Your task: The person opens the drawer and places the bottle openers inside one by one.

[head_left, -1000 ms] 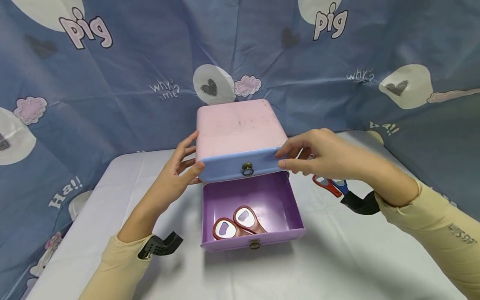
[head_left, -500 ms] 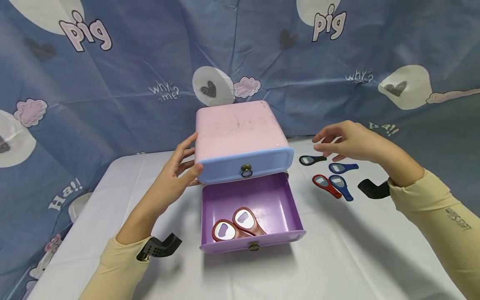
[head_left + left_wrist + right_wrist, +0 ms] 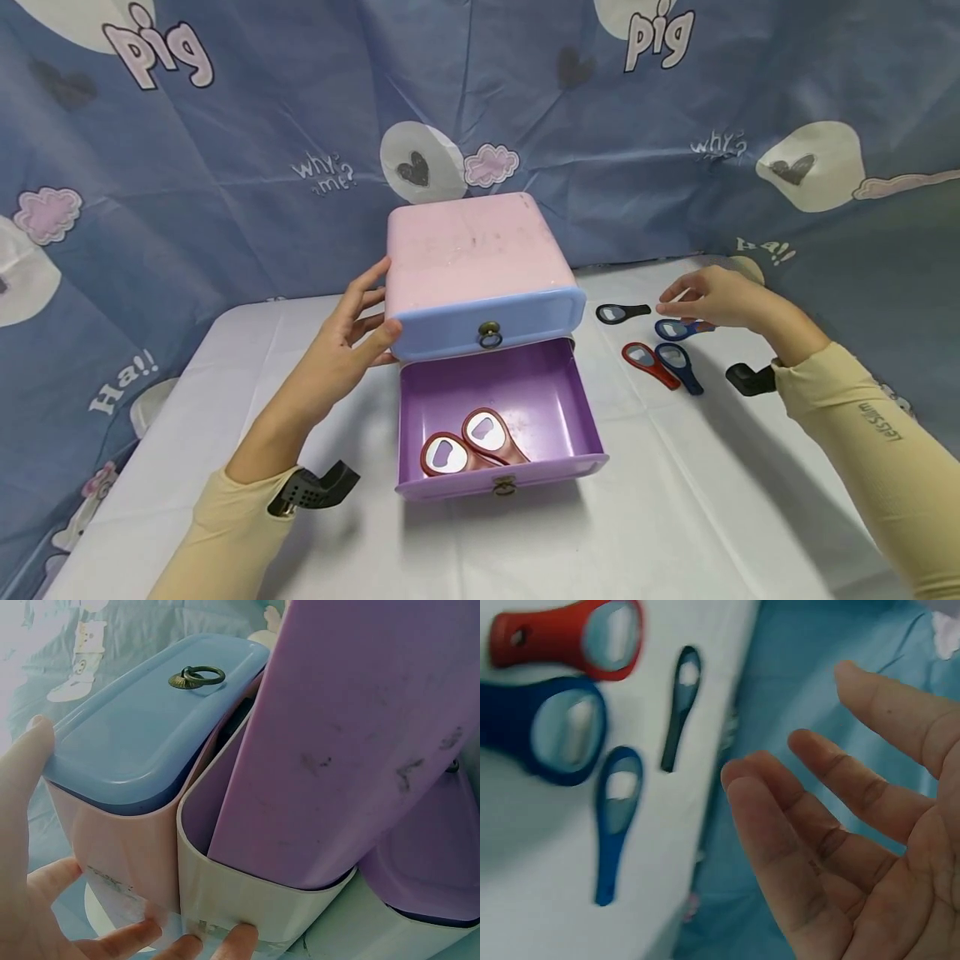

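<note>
A small chest of drawers stands mid-table in the head view, its pink top (image 3: 480,242) above a closed blue drawer front (image 3: 442,333). Below, a purple drawer (image 3: 547,473) is pulled out, with two dark red bottle openers (image 3: 516,452) lying in it. My left hand (image 3: 330,358) rests against the chest's left side, thumb at the blue front's edge, fingers spread along the side. My right hand (image 3: 723,298) hovers, holding nothing, over a blue bottle opener (image 3: 670,330). Near it lie a black bottle opener (image 3: 637,310), a red bottle opener (image 3: 663,377) and a second blue bottle opener (image 3: 688,379).
A white cloth (image 3: 660,500) covers the table. Behind it hangs a blue printed curtain (image 3: 300,225). The left wrist view shows another purple drawer front (image 3: 431,870), shut, below the pulled-out drawer.
My right hand has left the blue drawer front's right corner and moved right, over the loose bottle openers. My left hand has stayed against the chest.
</note>
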The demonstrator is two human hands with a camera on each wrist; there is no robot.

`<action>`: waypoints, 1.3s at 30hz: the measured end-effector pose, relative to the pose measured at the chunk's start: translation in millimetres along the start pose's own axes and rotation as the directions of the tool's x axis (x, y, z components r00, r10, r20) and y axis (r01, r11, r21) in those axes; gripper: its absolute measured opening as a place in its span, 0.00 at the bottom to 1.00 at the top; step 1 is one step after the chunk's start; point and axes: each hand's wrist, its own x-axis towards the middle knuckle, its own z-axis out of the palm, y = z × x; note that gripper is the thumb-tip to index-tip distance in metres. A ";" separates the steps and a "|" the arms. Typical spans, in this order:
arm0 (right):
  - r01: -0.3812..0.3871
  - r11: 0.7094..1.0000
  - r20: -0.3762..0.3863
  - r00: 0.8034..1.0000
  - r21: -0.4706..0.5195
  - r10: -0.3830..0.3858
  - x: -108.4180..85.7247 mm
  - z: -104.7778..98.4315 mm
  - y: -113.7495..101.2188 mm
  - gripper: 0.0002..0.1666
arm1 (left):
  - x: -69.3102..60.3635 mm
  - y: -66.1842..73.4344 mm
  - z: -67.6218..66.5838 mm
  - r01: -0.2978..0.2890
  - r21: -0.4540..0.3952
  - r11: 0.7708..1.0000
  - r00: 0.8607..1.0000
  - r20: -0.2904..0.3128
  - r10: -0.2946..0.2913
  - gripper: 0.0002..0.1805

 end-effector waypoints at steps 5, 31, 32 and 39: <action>-0.021 1.000 0.031 0.999 0.016 0.021 6.7 12.3 21.1 0.29 | -0.2 -0.5 -0.1 0.000 -0.008 1.000 1.000 0.000 0.000 0.40; 0.090 0.988 0.003 0.996 -0.123 -0.090 37.8 19.9 72.0 0.30 | 2.1 -3.6 0.4 -0.022 0.007 1.000 1.000 -0.006 0.022 0.41; 0.081 0.987 0.001 0.997 -0.141 -0.082 37.4 19.8 70.6 0.30 | 2.2 -3.7 0.3 -0.021 0.007 1.000 1.000 -0.006 0.021 0.41; 0.042 0.987 0.004 0.999 -0.157 -0.042 38.9 20.5 74.6 0.30 | 2.6 -4.0 -0.4 -0.016 0.006 1.000 1.000 -0.013 0.016 0.41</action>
